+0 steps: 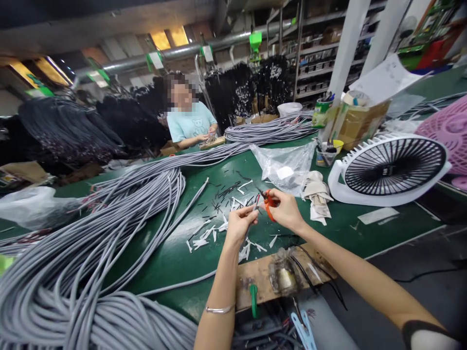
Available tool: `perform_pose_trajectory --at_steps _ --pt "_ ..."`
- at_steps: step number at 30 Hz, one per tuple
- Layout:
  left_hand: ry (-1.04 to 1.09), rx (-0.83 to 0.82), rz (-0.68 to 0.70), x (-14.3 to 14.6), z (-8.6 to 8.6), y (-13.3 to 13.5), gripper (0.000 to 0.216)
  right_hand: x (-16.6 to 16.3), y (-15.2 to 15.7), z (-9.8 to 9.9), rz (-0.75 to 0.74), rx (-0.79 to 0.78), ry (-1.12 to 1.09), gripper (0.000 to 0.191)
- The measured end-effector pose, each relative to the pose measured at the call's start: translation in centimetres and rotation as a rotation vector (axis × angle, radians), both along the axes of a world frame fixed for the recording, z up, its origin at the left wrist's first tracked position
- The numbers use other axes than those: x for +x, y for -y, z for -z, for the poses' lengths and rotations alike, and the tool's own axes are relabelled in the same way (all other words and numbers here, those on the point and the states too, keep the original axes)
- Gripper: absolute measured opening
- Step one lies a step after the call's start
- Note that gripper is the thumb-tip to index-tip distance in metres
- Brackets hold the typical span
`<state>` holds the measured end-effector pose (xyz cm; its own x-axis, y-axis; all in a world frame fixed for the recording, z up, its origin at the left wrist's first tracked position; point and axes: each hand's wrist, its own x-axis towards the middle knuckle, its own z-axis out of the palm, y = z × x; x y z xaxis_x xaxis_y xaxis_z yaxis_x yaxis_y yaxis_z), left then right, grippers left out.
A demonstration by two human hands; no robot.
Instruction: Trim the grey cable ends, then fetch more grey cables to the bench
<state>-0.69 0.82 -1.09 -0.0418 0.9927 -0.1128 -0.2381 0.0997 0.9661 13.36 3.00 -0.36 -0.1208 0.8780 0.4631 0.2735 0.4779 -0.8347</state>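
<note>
Between the fingers of my left hand (241, 222) is the end of a grey cable (182, 283), its thin wires, one of them red, sticking up past the fingertips. My right hand (288, 209) grips orange-handled scissors (269, 204), their dark blades pointing left beside the wires. Whether the blades touch a wire I cannot tell. Under and behind both hands, white scraps (200, 243) and short black offcuts (228, 192) lie scattered over the green tabletop (164, 265).
A big bundle of grey cables (91, 233) covers the left side. To the right stand a white fan (390, 170), a crumpled cloth (317, 194) and a plastic bag (284, 165). A wooden board (255, 282) lies at the front edge. Across the table sits a person (191, 121).
</note>
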Motion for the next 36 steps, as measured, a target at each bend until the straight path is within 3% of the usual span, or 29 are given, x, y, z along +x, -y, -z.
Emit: perform_pose_trajectory --at_steps 3,6,10,19,25,28,31,34,36 --pt "0.048 0.040 -0.053 -0.2 0.0 -0.2 0.038 -0.1 0.1 -0.4 -0.053 0.165 0.070 0.008" --pt "0.135 0.035 -0.053 -0.6 -0.5 -0.2 0.041 0.7 0.0 -0.2 -0.016 0.189 0.099 0.014" --pt "0.193 -0.017 -0.031 -0.9 -1.3 0.1 0.043 1.6 -0.4 0.8 0.039 0.277 0.337 0.020" --pt "-0.055 0.106 -0.084 -0.2 -0.7 0.5 0.038 1.0 0.0 1.6 0.231 0.365 0.665 0.021" --pt "-0.011 0.080 -0.125 -0.1 -1.0 0.6 0.034 1.4 0.4 1.8 0.262 0.390 0.755 0.014" --pt "0.019 0.054 -0.157 -0.1 -0.9 0.4 0.035 1.4 0.3 1.8 0.172 0.318 0.611 0.025" --pt "-0.025 0.046 -0.213 0.2 -0.6 0.3 0.033 1.1 -0.3 1.3 0.173 0.103 0.225 0.038" --pt "-0.086 0.051 -0.225 0.8 -0.4 0.3 0.028 0.3 -1.2 0.7 0.033 -0.113 -0.136 0.031" --pt "-0.100 0.057 -0.212 1.2 -0.3 0.4 0.025 -0.2 -1.5 0.5 -0.075 -0.179 -0.250 0.031"
